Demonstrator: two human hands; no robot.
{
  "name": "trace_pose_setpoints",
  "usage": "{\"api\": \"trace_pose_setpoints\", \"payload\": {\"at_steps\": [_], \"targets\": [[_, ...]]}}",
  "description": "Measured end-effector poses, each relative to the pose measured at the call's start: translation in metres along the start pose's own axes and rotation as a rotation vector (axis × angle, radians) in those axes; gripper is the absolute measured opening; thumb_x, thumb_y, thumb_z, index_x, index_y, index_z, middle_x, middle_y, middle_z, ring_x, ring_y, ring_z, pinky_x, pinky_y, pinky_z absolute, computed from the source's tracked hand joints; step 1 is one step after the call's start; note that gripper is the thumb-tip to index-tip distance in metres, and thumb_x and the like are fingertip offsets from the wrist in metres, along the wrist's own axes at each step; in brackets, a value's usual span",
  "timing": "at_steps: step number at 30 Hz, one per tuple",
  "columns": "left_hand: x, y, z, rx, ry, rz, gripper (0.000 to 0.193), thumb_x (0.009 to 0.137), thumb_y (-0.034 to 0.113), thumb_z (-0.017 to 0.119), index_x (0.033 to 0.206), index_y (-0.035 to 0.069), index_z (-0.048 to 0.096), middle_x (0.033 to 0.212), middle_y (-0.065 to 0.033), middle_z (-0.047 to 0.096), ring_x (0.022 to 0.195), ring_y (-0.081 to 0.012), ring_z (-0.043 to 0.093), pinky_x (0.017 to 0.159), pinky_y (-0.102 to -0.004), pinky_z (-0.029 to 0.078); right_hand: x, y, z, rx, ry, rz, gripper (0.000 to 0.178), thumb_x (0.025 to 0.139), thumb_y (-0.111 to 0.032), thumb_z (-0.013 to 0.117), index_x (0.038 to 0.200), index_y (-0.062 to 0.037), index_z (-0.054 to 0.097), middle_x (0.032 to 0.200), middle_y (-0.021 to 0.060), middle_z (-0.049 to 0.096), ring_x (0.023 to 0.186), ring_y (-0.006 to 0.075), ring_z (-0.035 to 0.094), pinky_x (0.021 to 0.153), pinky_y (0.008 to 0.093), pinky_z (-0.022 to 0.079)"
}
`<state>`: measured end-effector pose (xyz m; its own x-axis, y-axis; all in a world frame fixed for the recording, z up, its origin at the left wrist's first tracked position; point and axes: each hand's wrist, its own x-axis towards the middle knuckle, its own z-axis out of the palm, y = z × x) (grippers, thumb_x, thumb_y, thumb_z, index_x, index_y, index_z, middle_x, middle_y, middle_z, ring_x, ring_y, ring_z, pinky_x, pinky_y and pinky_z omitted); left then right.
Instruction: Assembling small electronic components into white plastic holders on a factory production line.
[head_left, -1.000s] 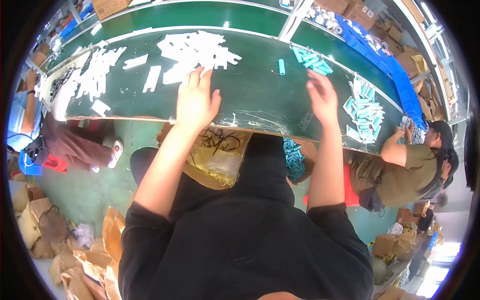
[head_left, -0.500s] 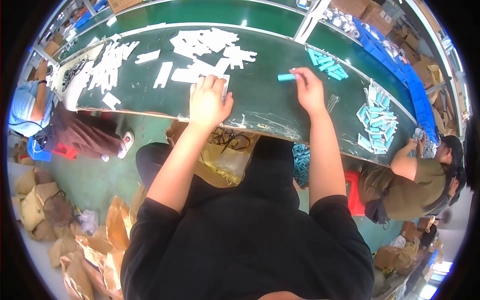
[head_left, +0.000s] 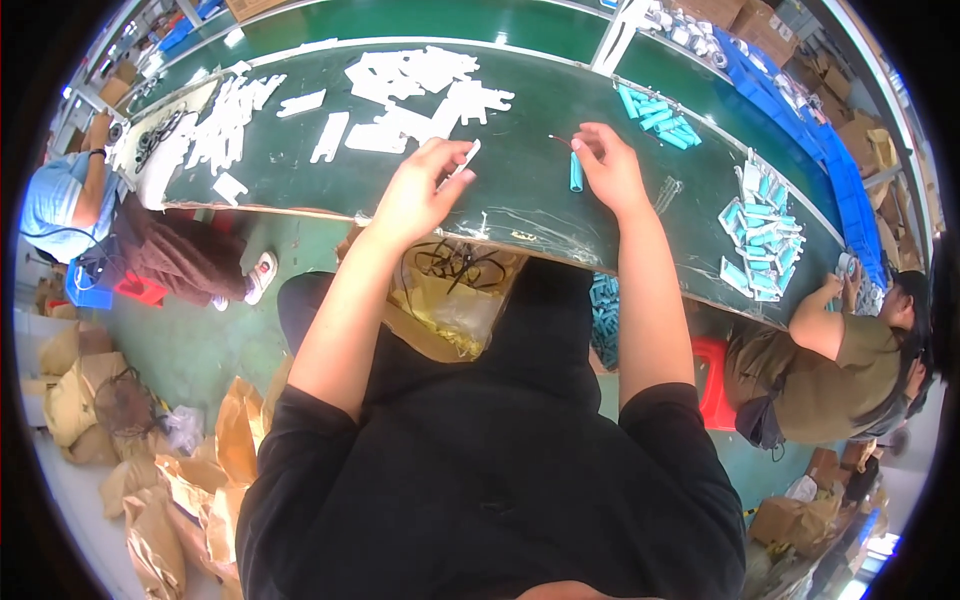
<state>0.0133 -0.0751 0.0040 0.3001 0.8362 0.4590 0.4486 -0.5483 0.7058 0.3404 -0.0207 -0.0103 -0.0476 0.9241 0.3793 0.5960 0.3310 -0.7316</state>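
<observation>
Head view | your left hand (head_left: 420, 190) pinches a thin white piece (head_left: 470, 155); your right hand (head_left: 611, 172) grips a teal cylinder (head_left: 576, 176) near its wired end, above the green tabletop (head_left: 515, 178) | judged: use light fingertip pressure, spare the thin wires (head_left: 561, 139) | piece flat, rigid-looking; cylinder smooth, round; tabletop scuffed near its edge

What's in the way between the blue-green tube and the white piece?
Nothing visible stands between the teal cylinder in the right hand and the white piece in the left hand; a thin wire pokes out above the cylinder.
</observation>
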Motion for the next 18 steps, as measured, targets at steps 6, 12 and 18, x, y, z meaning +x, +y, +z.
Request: {"api": "trace_pose_setpoints", "payload": {"at_steps": [6, 12, 18], "targets": [[-0.005, 0.020, 0.024, 0.423, -0.014, 0.162, 0.061, 0.088, -0.005, 0.065, 0.149, -0.002, 0.057, 0.117, -0.0190, 0.065, 0.108, -0.0368, 0.068, 0.096, -0.0440, 0.058, 0.001, 0.004, -0.004, -0.048, -0.005, 0.032, 0.034, 0.096, -0.017, 0.077, 0.126, -0.0020, 0.071, 0.115, 0.0149, 0.078, 0.104, 0.0295, 0.073, 0.092, 0.0420, 0.059], [-0.008, 0.033, 0.031, 0.528, -0.149, 0.059, 0.073, 0.075, -0.012, 0.060, 0.148, -0.002, 0.059, 0.109, -0.0193, 0.065, 0.106, -0.0390, 0.064, 0.101, -0.0472, 0.051, -0.004, 0.000, -0.011, -0.138, -0.129, -0.160, 0.048, 0.076, -0.012, 0.074, 0.123, -0.0114, 0.074, 0.120, 0.0085, 0.075, 0.117, 0.0336, 0.064, 0.106, 0.0453, 0.050], [-0.015, 0.045, 0.038, 0.601, -0.098, 0.128, 0.057, 0.081, 0.000, 0.069, 0.138, 0.001, 0.066, 0.124, -0.0141, 0.062, 0.117, -0.0371, 0.060, 0.106, -0.0500, 0.047, -0.009, -0.007, -0.012, -0.156, -0.223, -0.218, 0.051, 0.076, -0.016, 0.079, 0.126, -0.0138, 0.072, 0.126, 0.0077, 0.069, 0.125, 0.0343, 0.059, 0.113, 0.0463, 0.044]]}}
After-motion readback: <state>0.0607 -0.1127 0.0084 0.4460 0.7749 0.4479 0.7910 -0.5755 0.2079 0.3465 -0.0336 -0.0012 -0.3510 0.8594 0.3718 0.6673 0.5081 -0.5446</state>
